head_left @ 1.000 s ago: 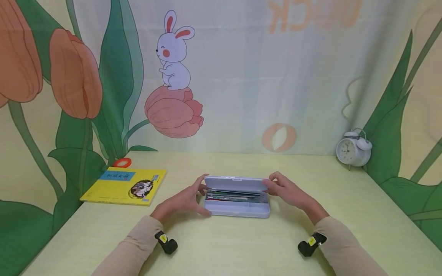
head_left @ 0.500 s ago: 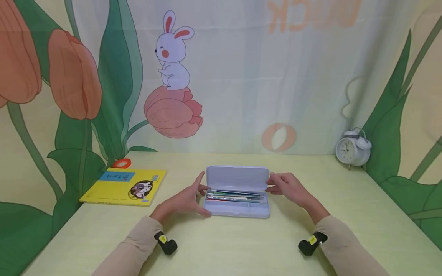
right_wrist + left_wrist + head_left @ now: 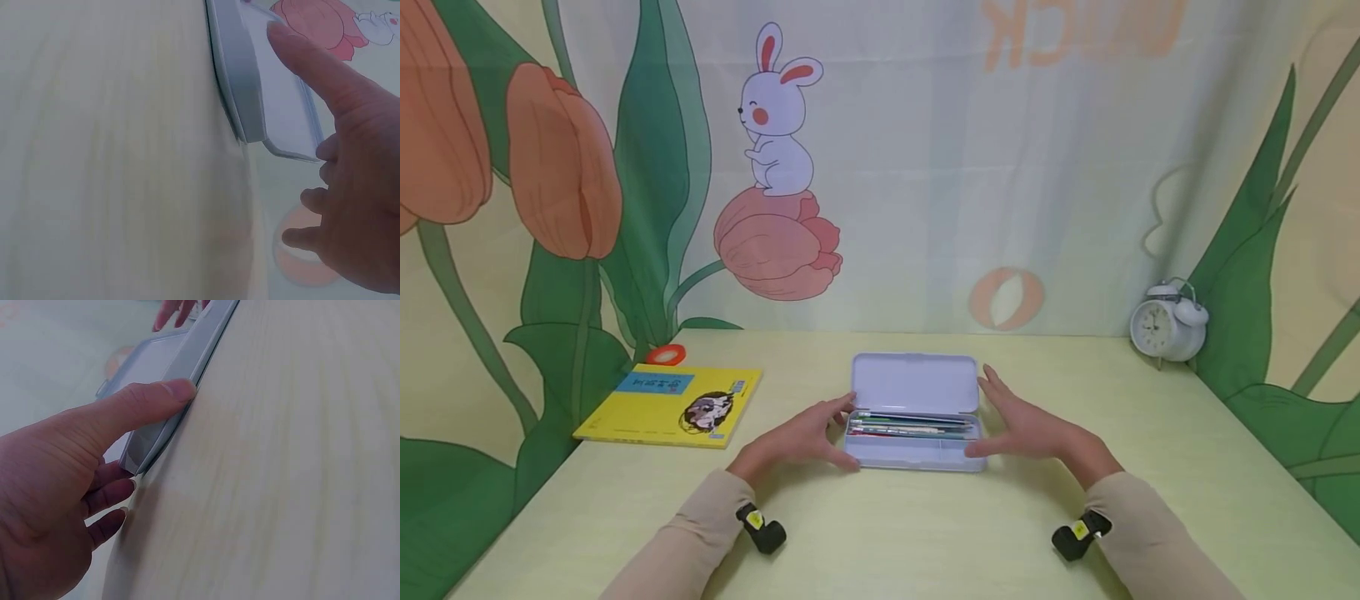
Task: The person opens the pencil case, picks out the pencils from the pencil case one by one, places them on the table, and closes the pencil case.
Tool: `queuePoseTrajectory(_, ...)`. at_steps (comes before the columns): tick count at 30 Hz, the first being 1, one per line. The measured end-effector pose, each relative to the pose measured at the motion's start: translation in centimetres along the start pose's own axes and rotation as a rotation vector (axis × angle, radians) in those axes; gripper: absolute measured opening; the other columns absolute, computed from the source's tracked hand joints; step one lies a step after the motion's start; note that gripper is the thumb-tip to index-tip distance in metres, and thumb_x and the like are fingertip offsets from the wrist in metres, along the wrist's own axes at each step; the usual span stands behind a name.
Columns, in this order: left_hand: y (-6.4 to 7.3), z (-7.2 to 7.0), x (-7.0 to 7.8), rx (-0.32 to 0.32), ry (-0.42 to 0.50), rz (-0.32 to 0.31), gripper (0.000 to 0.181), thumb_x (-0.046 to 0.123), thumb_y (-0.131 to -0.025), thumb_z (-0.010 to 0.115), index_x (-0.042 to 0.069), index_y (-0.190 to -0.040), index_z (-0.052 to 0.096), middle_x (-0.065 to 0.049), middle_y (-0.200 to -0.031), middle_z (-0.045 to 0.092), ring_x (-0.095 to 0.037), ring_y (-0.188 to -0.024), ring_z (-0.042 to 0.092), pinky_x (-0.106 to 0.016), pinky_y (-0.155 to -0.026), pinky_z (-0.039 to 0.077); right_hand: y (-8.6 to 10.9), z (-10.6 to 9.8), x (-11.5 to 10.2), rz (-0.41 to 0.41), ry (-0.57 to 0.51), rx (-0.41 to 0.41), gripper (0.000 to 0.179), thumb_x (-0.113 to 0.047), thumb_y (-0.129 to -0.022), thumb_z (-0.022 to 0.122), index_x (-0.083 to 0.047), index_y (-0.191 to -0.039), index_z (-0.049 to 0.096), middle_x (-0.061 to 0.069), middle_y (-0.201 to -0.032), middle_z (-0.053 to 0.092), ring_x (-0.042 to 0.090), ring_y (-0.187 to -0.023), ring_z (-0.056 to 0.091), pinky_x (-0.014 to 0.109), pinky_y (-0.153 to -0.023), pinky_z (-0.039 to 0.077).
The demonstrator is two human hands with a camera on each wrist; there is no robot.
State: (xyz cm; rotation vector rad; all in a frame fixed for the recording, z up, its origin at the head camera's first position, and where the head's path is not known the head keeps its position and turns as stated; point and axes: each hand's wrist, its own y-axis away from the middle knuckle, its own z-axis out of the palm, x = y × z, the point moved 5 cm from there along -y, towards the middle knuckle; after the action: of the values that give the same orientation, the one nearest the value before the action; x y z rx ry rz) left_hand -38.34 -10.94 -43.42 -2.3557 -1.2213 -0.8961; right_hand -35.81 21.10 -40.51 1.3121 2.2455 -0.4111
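Note:
A pale lilac pencil case [image 3: 891, 452] lies on the table with its lid [image 3: 915, 383] tipped back. Several pencils [image 3: 910, 428] fill its rear compartment; the front one is divided by a small wall. At the case's left end, my left hand [image 3: 801, 433] steadies it, thumb on the front edge and fingers around the end. The left wrist view shows that thumb [image 3: 140, 406] along the rim. My right hand [image 3: 1033, 427] is spread at the right end, its thumb over the front right corner and its fingers up beside the lid. In the right wrist view its thumb [image 3: 312, 59] overlaps the case.
On the left of the table lies a yellow book [image 3: 662, 408], with an orange-red ring [image 3: 655, 354] just behind it. A white alarm clock [image 3: 1168, 325] stands at the back right. Behind the table hangs a printed curtain [image 3: 910, 208].
The pencil case's lid has swung from partly raised to tipped fully back. My right hand has let go of the lid and opened out, thumb coming forward over the case. My left hand has stayed nearly still.

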Motion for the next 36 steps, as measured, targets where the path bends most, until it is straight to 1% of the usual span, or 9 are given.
queuePoseTrajectory(4, 0.0, 0.0, 0.0, -0.003, 0.003, -0.002, 0.113, 0.035, -0.071, 0.092, 0.007, -0.158, 0.026, -0.006, -0.132, 0.052, -0.024, -0.119, 0.047, -0.042, -0.105, 0.039, 0.2, 0.3, -0.5, -0.037, 0.038, -0.041, 0.121, -0.052, -0.079, 0.081, 0.000, -0.159, 0.007, 0.016, -0.166, -0.010, 0.037, -0.151, -0.001, 0.057, -0.118, 0.014)
queuePoseTrajectory(7, 0.0, 0.0, 0.1, -0.006, 0.011, -0.008, 0.113, 0.035, -0.071, 0.092, 0.008, -0.159, 0.026, -0.006, -0.134, 0.052, -0.024, -0.121, 0.046, -0.043, -0.107, 0.039, 0.2, 0.6, -0.5, -0.038, 0.076, -0.079, 0.119, -0.054, -0.080, 0.079, 0.002, -0.158, 0.009, 0.015, -0.166, -0.007, 0.035, -0.151, 0.000, 0.054, -0.119, 0.014)
queuePoseTrajectory(10, 0.1, 0.0, 0.1, -0.009, 0.033, -0.028, 0.110, 0.035, -0.071, 0.092, 0.009, -0.158, 0.029, -0.007, -0.135, 0.051, -0.026, -0.122, 0.045, -0.045, -0.109, 0.037, 0.3, 0.7, -0.4, -0.034, 0.093, -0.099, 0.117, -0.055, -0.081, 0.077, 0.002, -0.158, 0.011, 0.016, -0.166, -0.004, 0.035, -0.151, 0.001, 0.054, -0.119, 0.014)
queuePoseTrajectory(15, 0.0, 0.1, -0.1, -0.012, 0.050, -0.057, 0.104, 0.036, -0.071, 0.092, 0.010, -0.155, 0.037, -0.006, -0.132, 0.052, -0.026, -0.122, 0.044, -0.047, -0.111, 0.034, 0.2, 0.9, -0.3, -0.045, 0.073, -0.102, 0.115, -0.053, -0.082, 0.078, 0.005, -0.157, 0.013, 0.019, -0.166, -0.002, 0.036, -0.151, 0.002, 0.053, -0.119, 0.014)
queuePoseTrajectory(20, -0.1, 0.0, 0.0, -0.014, 0.045, -0.024, 0.101, 0.034, -0.071, 0.092, 0.007, -0.153, 0.041, -0.006, -0.135, 0.053, -0.026, -0.123, 0.044, -0.048, -0.113, 0.032, 0.2, 1.0, -0.3, -0.056, 0.046, -0.110, 0.113, -0.050, -0.083, 0.078, 0.006, -0.156, 0.013, 0.021, -0.165, -0.002, 0.037, -0.151, 0.005, 0.052, -0.119, 0.015)
queuePoseTrajectory(22, -0.1, 0.0, 0.1, -0.019, 0.048, -0.012, 0.100, 0.033, -0.071, 0.092, 0.006, -0.152, 0.041, -0.007, -0.137, 0.052, -0.027, -0.125, 0.043, -0.049, -0.113, 0.032, 0.3, 1.0, -0.3, -0.060, 0.037, -0.113, 0.112, -0.049, -0.084, 0.078, 0.007, -0.156, 0.014, 0.023, -0.164, -0.001, 0.039, -0.150, 0.007, 0.053, -0.118, 0.015)
queuePoseTrajectory(28, -0.2, 0.0, 0.1, -0.034, 0.031, -0.023, 0.101, 0.035, -0.071, 0.092, 0.006, -0.153, 0.040, -0.007, -0.144, 0.048, -0.028, -0.133, 0.039, -0.050, -0.115, 0.030, 0.4, 1.0, -0.2, -0.063, 0.024, -0.128, 0.108, -0.047, -0.085, 0.077, 0.009, -0.155, 0.016, 0.026, -0.163, 0.000, 0.043, -0.149, 0.008, 0.056, -0.117, 0.015)
queuePoseTrajectory(31, -0.2, 0.1, 0.1, -0.043, 0.013, -0.029, 0.103, 0.037, -0.070, 0.092, 0.007, -0.154, 0.039, -0.007, -0.147, 0.046, -0.028, -0.136, 0.037, -0.049, -0.115, 0.029, 0.3, 1.1, 0.0, -0.055, 0.021, -0.137, 0.108, -0.047, -0.085, 0.077, 0.007, -0.156, 0.016, 0.024, -0.164, 0.000, 0.041, -0.149, 0.008, 0.055, -0.118, 0.015)
queuePoseTrajectory(36, -0.2, 0.0, 0.2, -0.044, 0.015, -0.025, 0.103, 0.037, -0.071, 0.091, 0.007, -0.154, 0.038, -0.007, -0.145, 0.047, -0.028, -0.137, 0.036, -0.050, -0.116, 0.028, 0.2, 1.1, 0.2, -0.042, 0.017, -0.135, 0.109, -0.048, -0.084, 0.078, 0.005, -0.157, 0.017, 0.022, -0.165, 0.001, 0.039, -0.150, 0.007, 0.053, -0.119, 0.015)
